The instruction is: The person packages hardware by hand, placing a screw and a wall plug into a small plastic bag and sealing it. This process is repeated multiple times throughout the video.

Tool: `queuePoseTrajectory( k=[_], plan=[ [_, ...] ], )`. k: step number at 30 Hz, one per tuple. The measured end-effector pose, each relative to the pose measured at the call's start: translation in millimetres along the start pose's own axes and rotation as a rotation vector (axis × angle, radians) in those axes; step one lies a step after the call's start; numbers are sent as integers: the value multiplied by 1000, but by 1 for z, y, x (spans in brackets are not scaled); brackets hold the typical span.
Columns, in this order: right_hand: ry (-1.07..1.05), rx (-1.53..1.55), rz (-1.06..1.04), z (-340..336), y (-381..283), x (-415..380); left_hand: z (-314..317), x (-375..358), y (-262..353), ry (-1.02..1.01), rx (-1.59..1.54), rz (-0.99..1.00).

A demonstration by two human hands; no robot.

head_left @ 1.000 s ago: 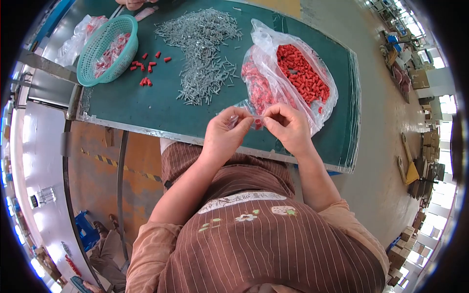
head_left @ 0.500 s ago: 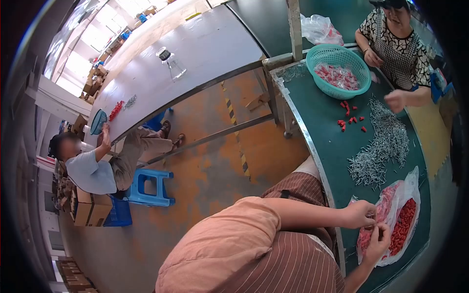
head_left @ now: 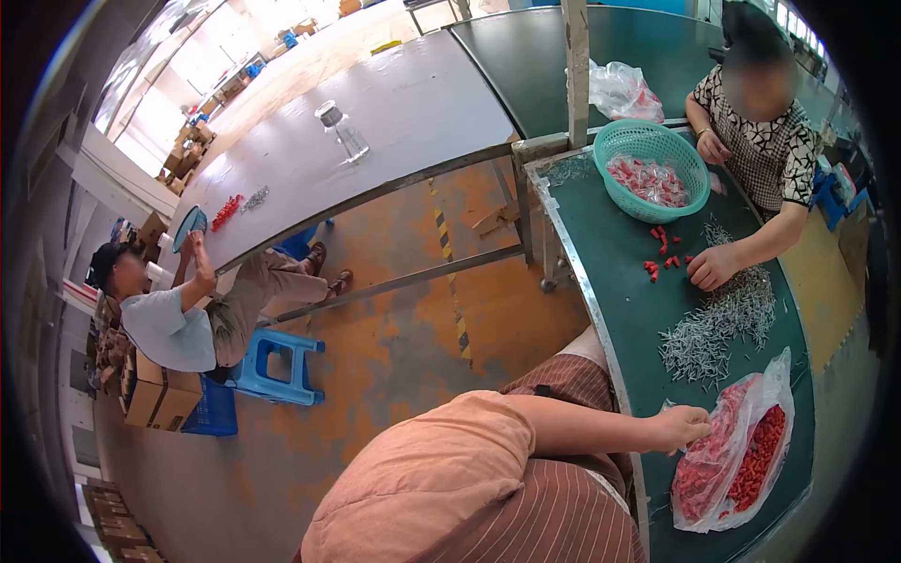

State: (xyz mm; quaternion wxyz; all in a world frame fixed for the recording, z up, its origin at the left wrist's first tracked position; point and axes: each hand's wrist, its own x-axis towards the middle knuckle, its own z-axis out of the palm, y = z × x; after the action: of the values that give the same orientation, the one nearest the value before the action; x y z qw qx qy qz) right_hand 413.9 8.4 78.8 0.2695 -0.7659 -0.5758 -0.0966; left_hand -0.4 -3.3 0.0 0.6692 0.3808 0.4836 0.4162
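Note:
My left hand [head_left: 682,429] is held over the near edge of the green table, beside a clear plastic bag [head_left: 781,385] of small red plastic pieces [head_left: 762,450]. Its fingers are curled together at the bag's left side; what is between them, if anything, is too small to make out. Loose red pieces show through the bag's opening, and pink-red packets seem to lie under the film on its left. My right hand is out of view. Beyond the bag spreads a pile of small silver screws or pins [head_left: 699,345].
Across the green table [head_left: 619,310], a co-worker's hand [head_left: 715,266] rests by the silver pile and several loose red pieces [head_left: 663,246]. A turquoise basket [head_left: 612,183] holds packed bags. Another person sits left, near a blue stool [head_left: 282,366] and a grey table holding a jar [head_left: 343,131].
My right hand, which met my left over the bag, has left the view. My left hand stays near the bag. The co-worker's hand has moved to the loose red pieces. The view has shifted slightly.

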Motion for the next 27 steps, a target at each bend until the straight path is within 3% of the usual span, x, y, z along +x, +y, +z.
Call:
queuePoseTrajectory(
  k=[2, 4, 6, 9, 11, 17, 21, 23, 27],
  plan=[
    [-168, 192, -129, 16, -36, -17, 8, 2, -2, -9, -2, 24],
    [-355, 373, -273, 6, -131, -49, 13, 4, -6, -13, -15, 63],
    [-440, 653, -479, 86, -121, -59, 14, 8, -12, -20, -39, 120],
    [-617, 802, -521, 86, -205, -95, 1, -11, 13, -19, -50, 16],
    [-637, 812, -542, 82, -243, -112, -2, 1, -7, 15, -118, 128],
    [-606, 865, -601, 109, -259, -119, -7, 3, -17, 92, -160, 253],
    [-746, 889, -431, 116, -250, -115, -12, -10, -2, 58, -168, 162],
    [-839, 923, -287, 120, -240, -110, -12, -4, -10, 61, -131, 209],
    [-776, 930, -338, 124, -226, -106, -16, -2, -17, 116, 18, 278]
  ],
)
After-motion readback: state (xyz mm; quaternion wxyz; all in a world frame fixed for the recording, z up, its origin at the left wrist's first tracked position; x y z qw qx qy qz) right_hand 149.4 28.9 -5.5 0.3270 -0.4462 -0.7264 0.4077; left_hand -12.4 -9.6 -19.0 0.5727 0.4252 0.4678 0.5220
